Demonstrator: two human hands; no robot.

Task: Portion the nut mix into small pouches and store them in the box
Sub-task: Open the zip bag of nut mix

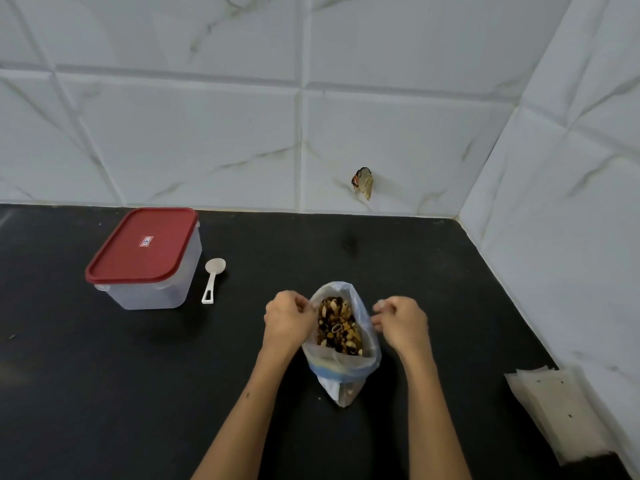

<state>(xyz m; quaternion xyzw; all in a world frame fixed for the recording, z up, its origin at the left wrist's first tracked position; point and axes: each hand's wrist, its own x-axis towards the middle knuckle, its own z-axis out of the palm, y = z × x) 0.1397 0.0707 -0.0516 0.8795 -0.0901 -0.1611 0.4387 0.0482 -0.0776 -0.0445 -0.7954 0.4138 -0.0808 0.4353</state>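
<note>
One lidded box, spoon beside, pouches right

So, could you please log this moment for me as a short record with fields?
surface: black counter
bag: plastic, upright, mouth open, nut mix inside
left hand: pinches the bag's left rim
right hand: pinches the bag's right rim
box: clear, red lid on, left of the bag
spoon: white, lies beside the box
pouches: stacked flat at right edge, unfilled

Bare counter beyond bag, box and spoon far left
</note>
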